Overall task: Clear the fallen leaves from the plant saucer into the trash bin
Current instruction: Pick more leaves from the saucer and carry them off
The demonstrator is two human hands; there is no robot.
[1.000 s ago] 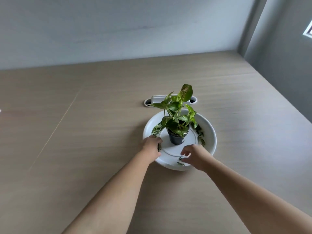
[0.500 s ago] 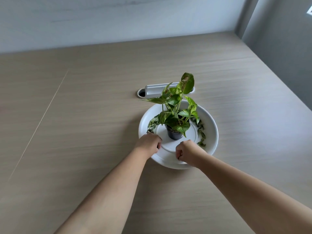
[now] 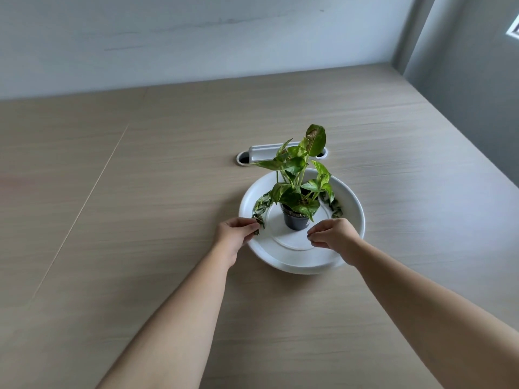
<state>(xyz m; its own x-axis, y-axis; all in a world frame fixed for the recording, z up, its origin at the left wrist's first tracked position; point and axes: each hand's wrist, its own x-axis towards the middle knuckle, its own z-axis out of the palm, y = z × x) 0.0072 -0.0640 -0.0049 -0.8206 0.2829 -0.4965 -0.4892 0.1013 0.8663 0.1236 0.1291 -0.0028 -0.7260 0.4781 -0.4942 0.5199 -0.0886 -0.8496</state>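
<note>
A white round saucer (image 3: 303, 269) sits on the wooden table with a small green plant (image 3: 297, 175) in a black pot (image 3: 295, 221) at its centre. Fallen leaves lie in the saucer's left side (image 3: 262, 204) and right side (image 3: 335, 209). My left hand (image 3: 236, 234) is at the left rim, its fingertips pinched on the near end of the left leaves. My right hand (image 3: 334, 235) hovers over the saucer's front right with fingers pinched together; what they hold is hidden. No trash bin is in view.
A white cable slot (image 3: 261, 154) is set into the wooden table (image 3: 140, 220) just behind the saucer. A pale wall runs along the back and a grey wall along the right edge.
My right hand closed over a small leaf at the saucer's front, and that leaf is gone from the saucer. My left hand now pinches a leaf at the left rim.
</note>
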